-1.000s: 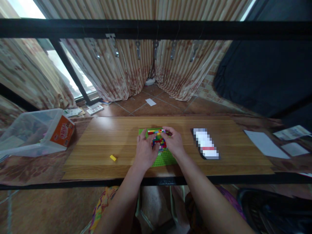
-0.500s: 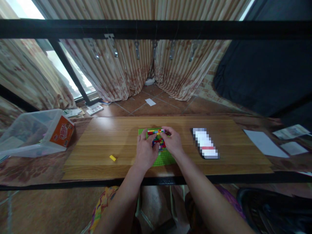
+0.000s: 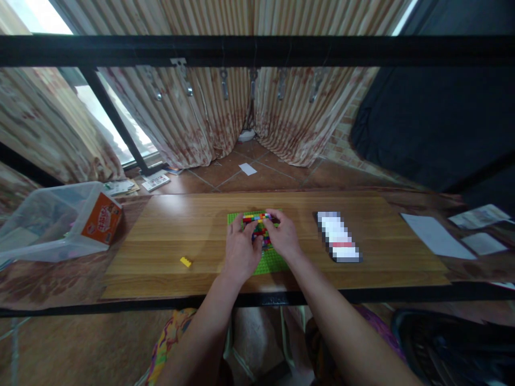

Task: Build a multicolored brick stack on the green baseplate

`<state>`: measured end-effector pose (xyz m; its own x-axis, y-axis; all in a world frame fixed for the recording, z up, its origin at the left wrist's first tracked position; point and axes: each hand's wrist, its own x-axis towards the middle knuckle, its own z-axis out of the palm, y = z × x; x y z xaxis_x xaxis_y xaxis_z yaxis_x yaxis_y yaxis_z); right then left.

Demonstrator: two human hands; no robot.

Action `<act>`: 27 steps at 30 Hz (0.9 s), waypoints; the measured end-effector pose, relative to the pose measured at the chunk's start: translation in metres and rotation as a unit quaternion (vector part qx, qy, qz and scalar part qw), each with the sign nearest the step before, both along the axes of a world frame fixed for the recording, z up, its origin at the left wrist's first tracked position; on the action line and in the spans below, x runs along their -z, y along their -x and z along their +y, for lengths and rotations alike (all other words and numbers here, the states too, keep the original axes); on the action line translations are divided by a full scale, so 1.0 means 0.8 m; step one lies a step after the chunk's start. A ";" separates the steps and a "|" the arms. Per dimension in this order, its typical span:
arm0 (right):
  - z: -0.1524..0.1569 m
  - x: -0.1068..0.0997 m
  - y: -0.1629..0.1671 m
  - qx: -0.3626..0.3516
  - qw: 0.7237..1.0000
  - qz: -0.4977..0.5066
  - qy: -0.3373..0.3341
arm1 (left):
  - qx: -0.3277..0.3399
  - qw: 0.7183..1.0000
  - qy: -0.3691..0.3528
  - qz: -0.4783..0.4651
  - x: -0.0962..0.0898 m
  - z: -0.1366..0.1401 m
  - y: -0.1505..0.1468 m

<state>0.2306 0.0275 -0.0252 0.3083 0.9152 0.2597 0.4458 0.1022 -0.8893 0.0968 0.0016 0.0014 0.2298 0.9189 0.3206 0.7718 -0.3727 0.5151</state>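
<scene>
Wooden tabletop [image 3: 153, 236]; left fingers [image 3: 258, 245], right fingers [image 3: 277, 216] half-curled, touching coloured bricks [image 3: 253, 218].

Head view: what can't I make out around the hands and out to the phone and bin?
All in the head view:
Toy bricks: partly hidden by the left hand and right hand; whether either pinches one is too small to tell.
Green baseplate: partly covered by both hands.
Phone: screen content, hidden by pixelation.
Clear plastic bin: cut off by the left edge; contents blurred through its wall.
</scene>
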 end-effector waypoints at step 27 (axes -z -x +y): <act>0.001 -0.006 0.006 0.017 0.995 -0.102 -0.006 | 0.001 1.000 0.009 -0.007 0.003 -0.003 -0.005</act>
